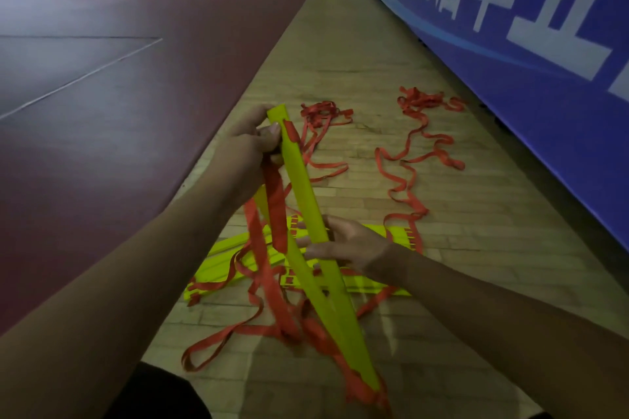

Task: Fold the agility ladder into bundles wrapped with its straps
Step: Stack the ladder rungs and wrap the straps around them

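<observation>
**A:** Two yellow slats at least, pressed flat together. Why do the held rungs (308, 204) slant like that, low end near the person's lap and high end away?

**B:** Probably so the straps (274, 211) hang free. At the near end the red webbing bunches round the tips and trails onto the wooden floor (340, 44) in a loop, so nothing is wrapped yet.

**A:** And the right hand (350, 245)?

**B:** It takes the stack about midway, with the thumb on one side and the fingers showing past the other edge. I read that as a clamp that keeps the slats aligned while the other end is handled.

**A:** Beneath it there's more yellow.

**B:** The loose rungs (224, 270) lie fanned and crossed on the boards with webbing threaded among them. They are under and just beyond the raised stack, and they look like the ones waiting to be gathered.

**A:** Then the left hand (248, 146).

**B:** It is curled tight round the top end, thumb pressed on the face beside a strap slot. A broad red length drops from that grip, so it seems to pin slat and strap together.

**A:** Farther off?

**B:** Two strap tangles (323, 112) lie well apart on the floor, the right one close to the blue banner (510, 54). The maroon mat (170, 27) borders the left. In my view most of the ladder is unbundled, and those tails could snag.
</observation>
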`<state>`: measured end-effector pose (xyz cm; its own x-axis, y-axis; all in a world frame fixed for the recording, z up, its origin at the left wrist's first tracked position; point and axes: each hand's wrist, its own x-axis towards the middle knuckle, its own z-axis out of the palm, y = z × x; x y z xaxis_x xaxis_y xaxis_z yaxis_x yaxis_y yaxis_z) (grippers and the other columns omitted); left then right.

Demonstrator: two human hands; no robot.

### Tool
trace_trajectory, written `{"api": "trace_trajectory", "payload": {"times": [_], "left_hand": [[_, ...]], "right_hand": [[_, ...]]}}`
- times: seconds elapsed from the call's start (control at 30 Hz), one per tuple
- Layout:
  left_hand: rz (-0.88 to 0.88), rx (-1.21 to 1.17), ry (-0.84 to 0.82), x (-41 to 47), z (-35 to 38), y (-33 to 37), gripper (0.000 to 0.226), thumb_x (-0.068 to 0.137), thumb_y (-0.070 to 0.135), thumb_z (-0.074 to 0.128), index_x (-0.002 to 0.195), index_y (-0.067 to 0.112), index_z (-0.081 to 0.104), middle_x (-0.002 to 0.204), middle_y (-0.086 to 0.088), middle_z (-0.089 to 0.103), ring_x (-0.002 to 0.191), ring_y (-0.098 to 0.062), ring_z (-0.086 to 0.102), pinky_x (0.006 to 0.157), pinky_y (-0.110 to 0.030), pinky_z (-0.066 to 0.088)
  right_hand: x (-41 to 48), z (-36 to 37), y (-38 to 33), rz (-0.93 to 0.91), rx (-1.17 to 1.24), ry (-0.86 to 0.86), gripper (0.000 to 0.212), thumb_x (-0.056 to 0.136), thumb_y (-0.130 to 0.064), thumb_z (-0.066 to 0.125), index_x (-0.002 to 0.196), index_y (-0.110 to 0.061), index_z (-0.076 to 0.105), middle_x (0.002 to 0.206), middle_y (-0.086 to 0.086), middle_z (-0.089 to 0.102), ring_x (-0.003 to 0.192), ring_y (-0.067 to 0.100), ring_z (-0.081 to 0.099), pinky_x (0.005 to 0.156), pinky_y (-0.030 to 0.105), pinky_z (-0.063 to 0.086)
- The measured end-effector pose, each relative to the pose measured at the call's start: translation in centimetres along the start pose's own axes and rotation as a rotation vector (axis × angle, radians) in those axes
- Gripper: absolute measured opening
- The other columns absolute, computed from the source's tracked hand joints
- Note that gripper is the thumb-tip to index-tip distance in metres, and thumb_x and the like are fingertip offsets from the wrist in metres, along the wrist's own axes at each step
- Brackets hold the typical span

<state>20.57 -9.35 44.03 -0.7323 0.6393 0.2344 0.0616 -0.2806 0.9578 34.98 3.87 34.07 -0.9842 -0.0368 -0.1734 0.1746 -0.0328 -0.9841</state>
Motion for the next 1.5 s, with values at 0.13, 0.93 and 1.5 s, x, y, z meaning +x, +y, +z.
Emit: {"api": "trace_trajectory", "payload": {"times": [0.13, 0.93, 1.5], "left_hand": [[-0.029, -0.05, 0.018, -0.7, -0.5, -0.4, 0.015, 0.099, -0.003, 0.04, 0.103, 0.006, 0.051, 0.07, -0.009, 0.05, 0.053, -0.015, 0.04, 0.051, -0.023, 0.031], [-0.042, 0.432, 0.052, -2.9, 1.0, -5.0, 0.059, 0.075, 0.054, 0.073, 0.097, 0.0, 0.063, 0.088, -0.017, 0.074, 0.083, -0.027, 0.075, 0.077, -0.058, 0.057], [-0.227, -0.355, -0.382, -2.5, -3.1, -3.8, 0.048, 0.07, 0.031, 0.087, 0.103, -0.001, 0.073, 0.103, -0.02, 0.074, 0.093, -0.033, 0.073, 0.069, -0.035, 0.061]], "right_hand": [[0.4, 0.5, 0.2, -0.076, -0.151, 0.063, 0.01, 0.093, -0.001, 0.064, 0.101, -0.007, 0.062, 0.087, 0.012, 0.071, 0.078, 0.02, 0.069, 0.076, 0.034, 0.056], [1.3, 1.9, 0.3, 0.043, -0.954, 0.328, 0.026, 0.104, -0.03, 0.046, 0.119, -0.011, 0.038, 0.11, 0.017, 0.063, 0.102, 0.036, 0.062, 0.077, 0.04, 0.047], [1.1, -1.7, 1.7, 0.016, -0.075, 0.138, 0.028, 0.093, -0.025, 0.068, 0.119, -0.031, 0.059, 0.116, -0.009, 0.069, 0.105, -0.001, 0.062, 0.089, 0.021, 0.048]]}}
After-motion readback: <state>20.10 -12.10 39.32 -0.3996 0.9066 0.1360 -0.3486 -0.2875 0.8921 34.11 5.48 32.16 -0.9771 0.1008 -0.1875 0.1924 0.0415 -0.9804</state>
